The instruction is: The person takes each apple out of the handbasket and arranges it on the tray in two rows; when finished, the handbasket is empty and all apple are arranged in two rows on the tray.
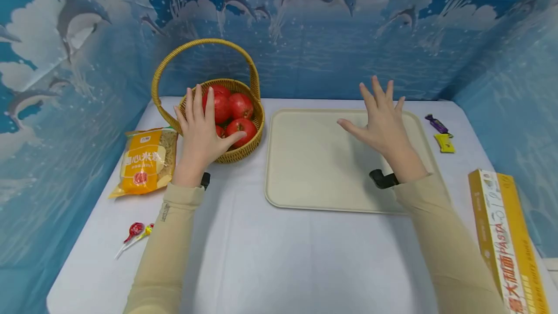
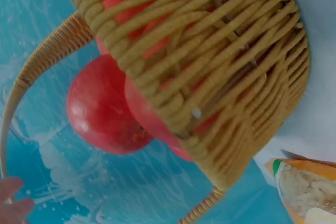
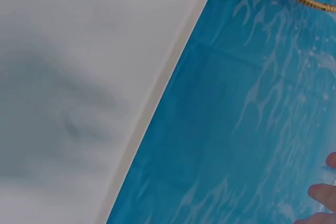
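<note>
My left hand (image 1: 198,134) hovers with spread fingers in front of a wicker basket (image 1: 237,155) that has a tall arched handle. Inside the basket sit several red apples (image 1: 240,105), partly hidden behind that hand; the left wrist view shows an apple (image 2: 102,108) and the woven side close up. Over a flat beige tray (image 1: 318,159) my right hand (image 1: 383,122) is held up, its fingers straight and apart. Neither hand holds anything. Only fingertips (image 3: 323,195) of the right hand enter the right wrist view, beyond the tray's edge.
Left of the basket lies a yellow-orange food bag (image 1: 146,161), with lollipops (image 1: 136,229) nearer the front. Beside the tray on the right are a purple-wrapped candy (image 1: 437,124) and a yellow one (image 1: 444,143). A long pasta box (image 1: 501,236) lies along the right edge.
</note>
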Action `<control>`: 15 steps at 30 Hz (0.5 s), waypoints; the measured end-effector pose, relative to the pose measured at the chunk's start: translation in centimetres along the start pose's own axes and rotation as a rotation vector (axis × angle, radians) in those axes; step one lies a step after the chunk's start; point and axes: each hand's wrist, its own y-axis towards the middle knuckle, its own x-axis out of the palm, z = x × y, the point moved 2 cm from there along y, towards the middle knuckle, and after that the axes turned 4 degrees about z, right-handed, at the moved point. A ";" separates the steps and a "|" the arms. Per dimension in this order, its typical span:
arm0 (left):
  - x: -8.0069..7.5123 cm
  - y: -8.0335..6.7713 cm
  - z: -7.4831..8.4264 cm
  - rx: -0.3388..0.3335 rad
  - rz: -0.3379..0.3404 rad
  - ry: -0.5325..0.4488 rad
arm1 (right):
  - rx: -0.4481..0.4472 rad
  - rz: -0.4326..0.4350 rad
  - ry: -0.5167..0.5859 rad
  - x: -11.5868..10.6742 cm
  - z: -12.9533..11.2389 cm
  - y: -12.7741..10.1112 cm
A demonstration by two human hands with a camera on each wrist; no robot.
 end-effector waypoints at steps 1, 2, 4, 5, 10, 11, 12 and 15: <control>-0.1 -0.1 -0.1 -0.006 0.007 -0.010 | 0.000 -0.009 0.010 0.2 -0.4 0.3; -0.3 -0.2 -0.2 -0.008 0.019 -0.022 | -0.006 -0.010 0.020 0.4 -0.9 0.5; -0.5 -0.5 -0.4 -0.005 0.059 -0.044 | -0.021 -0.005 0.041 0.8 -2.0 1.0; -0.6 -0.7 -0.6 -0.002 0.088 -0.057 | -0.035 0.003 0.048 1.1 -2.6 1.3; -0.7 -2.2 -1.4 -0.094 0.241 -0.200 | -0.108 0.029 0.124 3.2 -6.3 2.7; -0.6 -2.6 -1.6 -0.153 0.265 -0.243 | -0.117 0.020 0.149 3.8 -7.0 3.0; -0.5 -3.0 -1.8 -0.224 0.286 -0.285 | -0.120 0.005 0.177 4.3 -7.8 3.2; 0.3 -4.3 -2.3 -0.478 0.325 -0.395 | -0.117 -0.058 0.267 6.1 -10.0 4.1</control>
